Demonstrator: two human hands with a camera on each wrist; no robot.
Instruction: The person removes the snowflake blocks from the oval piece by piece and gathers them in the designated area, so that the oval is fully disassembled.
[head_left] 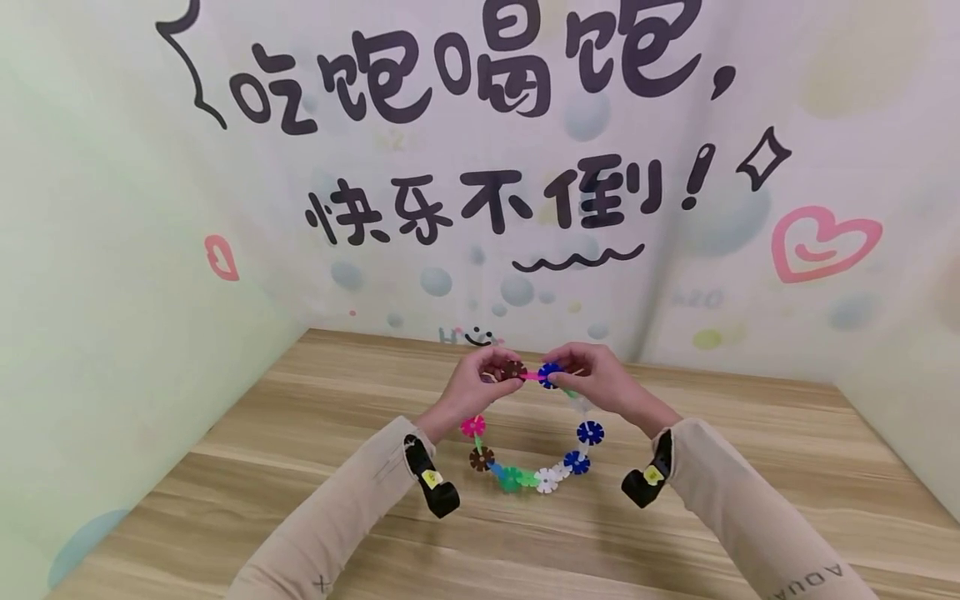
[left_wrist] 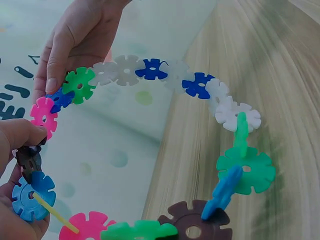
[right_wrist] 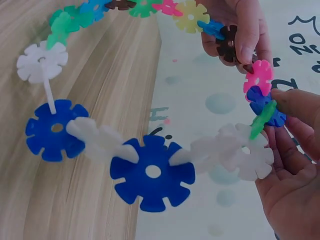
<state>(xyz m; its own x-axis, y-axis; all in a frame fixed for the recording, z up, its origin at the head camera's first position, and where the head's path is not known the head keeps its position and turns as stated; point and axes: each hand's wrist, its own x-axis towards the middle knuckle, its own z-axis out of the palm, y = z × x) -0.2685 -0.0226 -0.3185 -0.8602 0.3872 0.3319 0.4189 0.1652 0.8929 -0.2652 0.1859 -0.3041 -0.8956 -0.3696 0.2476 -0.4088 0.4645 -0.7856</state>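
Your left fingers pinch a brown disc and your right fingers a blue disc, with a pink disc between; the ring of linked discs hangs over the desk.

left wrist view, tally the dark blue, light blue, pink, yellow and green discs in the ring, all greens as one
Dark blue discs: 3
Light blue discs: 2
Pink discs: 2
Yellow disc, edge-on: 1
Green discs, all shades: 4
Total: 12
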